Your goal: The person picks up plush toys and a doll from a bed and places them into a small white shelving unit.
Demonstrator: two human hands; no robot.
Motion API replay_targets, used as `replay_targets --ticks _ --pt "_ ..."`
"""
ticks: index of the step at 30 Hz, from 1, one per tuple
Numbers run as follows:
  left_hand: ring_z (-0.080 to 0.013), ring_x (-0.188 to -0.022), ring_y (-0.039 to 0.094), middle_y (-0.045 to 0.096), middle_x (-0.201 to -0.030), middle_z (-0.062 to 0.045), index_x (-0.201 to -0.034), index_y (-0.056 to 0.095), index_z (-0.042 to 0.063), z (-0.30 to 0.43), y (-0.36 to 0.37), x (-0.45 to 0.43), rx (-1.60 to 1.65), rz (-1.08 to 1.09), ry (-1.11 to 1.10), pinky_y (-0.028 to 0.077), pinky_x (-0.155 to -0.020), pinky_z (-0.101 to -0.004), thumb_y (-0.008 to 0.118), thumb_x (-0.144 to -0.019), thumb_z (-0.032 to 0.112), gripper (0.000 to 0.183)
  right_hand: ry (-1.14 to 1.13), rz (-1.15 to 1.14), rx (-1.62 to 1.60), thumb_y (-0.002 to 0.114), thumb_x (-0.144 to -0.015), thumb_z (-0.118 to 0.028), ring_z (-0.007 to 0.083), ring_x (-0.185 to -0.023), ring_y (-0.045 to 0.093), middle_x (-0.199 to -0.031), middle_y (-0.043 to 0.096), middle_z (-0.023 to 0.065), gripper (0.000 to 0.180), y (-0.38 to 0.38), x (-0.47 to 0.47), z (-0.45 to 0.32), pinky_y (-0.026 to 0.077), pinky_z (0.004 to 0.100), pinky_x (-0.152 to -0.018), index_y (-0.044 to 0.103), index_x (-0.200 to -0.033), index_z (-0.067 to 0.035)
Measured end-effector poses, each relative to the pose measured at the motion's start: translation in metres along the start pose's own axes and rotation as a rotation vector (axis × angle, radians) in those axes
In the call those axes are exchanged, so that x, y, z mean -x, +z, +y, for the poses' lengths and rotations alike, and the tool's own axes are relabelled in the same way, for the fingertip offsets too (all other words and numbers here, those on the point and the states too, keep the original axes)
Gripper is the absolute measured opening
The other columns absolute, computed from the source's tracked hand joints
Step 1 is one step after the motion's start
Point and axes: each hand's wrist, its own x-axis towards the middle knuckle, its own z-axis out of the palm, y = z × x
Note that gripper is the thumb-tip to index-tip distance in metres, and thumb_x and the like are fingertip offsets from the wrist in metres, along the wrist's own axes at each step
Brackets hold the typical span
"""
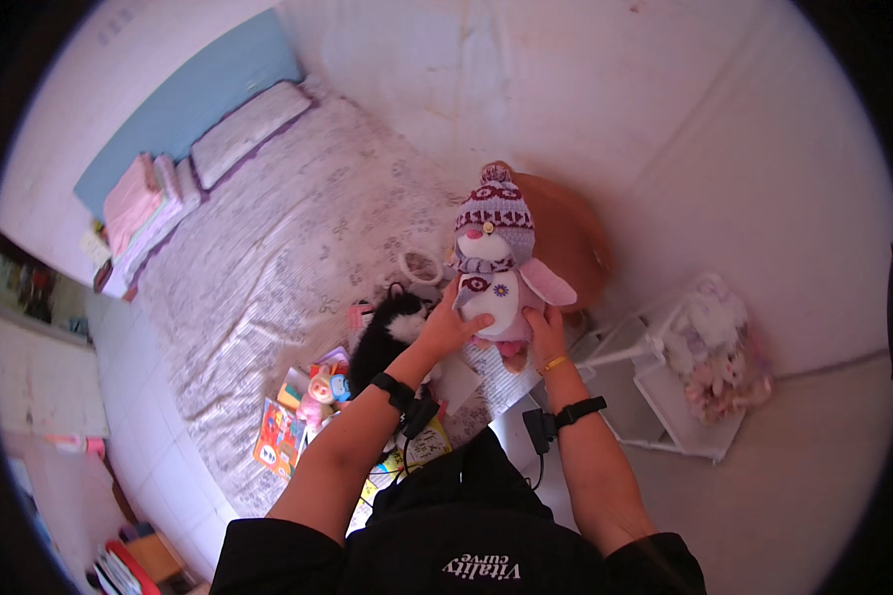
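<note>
A pink plush penguin [495,297] in a knitted hat and scarf is held up before me between both hands. My left hand [446,327] grips its lower left side, the thumb across the white belly. On the other side, my right hand [545,332] holds the pink body below the outstretched wing. Below and left of the toy, a black-and-white plush cat [383,338] lies on the bed, partly covered by my left arm. Behind the penguin stands a brown rounded object [565,238], mostly hidden, so its kind cannot be told.
Books [279,439] and a small pink plush doll [315,398] lie on the bed [268,245]. A white ring [420,266] rests near the cat. At right, a white rack [670,416] carries several plush toys [714,349]. Folded bedding [145,204] sits by the blue headboard [193,104].
</note>
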Motion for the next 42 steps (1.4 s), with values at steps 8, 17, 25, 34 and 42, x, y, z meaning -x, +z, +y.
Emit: replay_targets --ticks 8,17,25,34,42 --pt "-0.0215 -0.107 0.059 0.059 -0.118 -0.014 -0.132 0.037 0.000 0.030 0.088 0.012 0.004 -0.210 0.233 0.049 -0.090 -0.0342 0.088 -0.065 0.017 0.086 -0.015 0.163 0.003 0.059 -0.084 -0.009 0.0148 -0.096 0.056 -0.110 0.059 0.0037 0.041 -0.066 0.068 -0.046 0.047 0.0282 -0.082 0.054 -0.125 -0.002" --pt "-0.0244 -0.100 0.061 0.060 -0.110 -0.015 -0.116 0.043 0.001 0.054 0.209 0.032 -0.076 -0.365 0.512 0.048 -0.086 -0.0378 0.087 -0.066 0.023 0.071 -0.309 0.442 -0.013 0.056 -0.082 -0.007 0.0118 -0.086 0.053 -0.101 0.057 0.0009 0.032 -0.158 0.127 -0.065 0.046 0.0287 -0.071 0.057 -0.114 0.000" --pt "-0.0386 -0.106 0.055 0.052 -0.109 -0.018 -0.119 0.041 0.002 0.071 0.312 0.047 -0.310 -0.510 0.677 0.045 -0.089 -0.0419 0.084 -0.066 0.024 0.071 -0.370 0.699 -0.045 0.052 -0.084 -0.009 0.0135 -0.092 0.053 -0.107 0.057 0.0030 0.034 -0.233 0.186 -0.087 0.046 0.0287 -0.078 0.056 -0.116 0.002" --pt "-0.0443 -0.112 0.050 0.050 -0.119 -0.024 -0.130 0.037 0.001 0.070 0.400 0.049 -0.455 -0.646 0.841 0.042 -0.093 -0.0443 0.082 -0.070 0.019 0.076 -0.446 0.869 -0.116 0.054 -0.090 -0.014 0.0041 -0.075 0.044 -0.100 0.055 -0.0054 0.030 -0.302 0.217 -0.075 0.035 0.0215 -0.060 0.056 -0.120 -0.009" --pt "-0.0465 -0.109 0.052 0.051 -0.120 -0.025 -0.131 0.034 0.003 0.036 0.455 0.022 -0.480 -0.673 0.814 0.045 -0.091 -0.0470 0.081 -0.071 0.019 0.078 -0.436 1.022 0.183 0.049 -0.092 -0.009 0.0193 -0.106 0.055 -0.120 0.056 0.0106 0.045 -0.331 0.218 -0.065 0.046 0.0311 -0.091 0.042 -0.135 0.001"
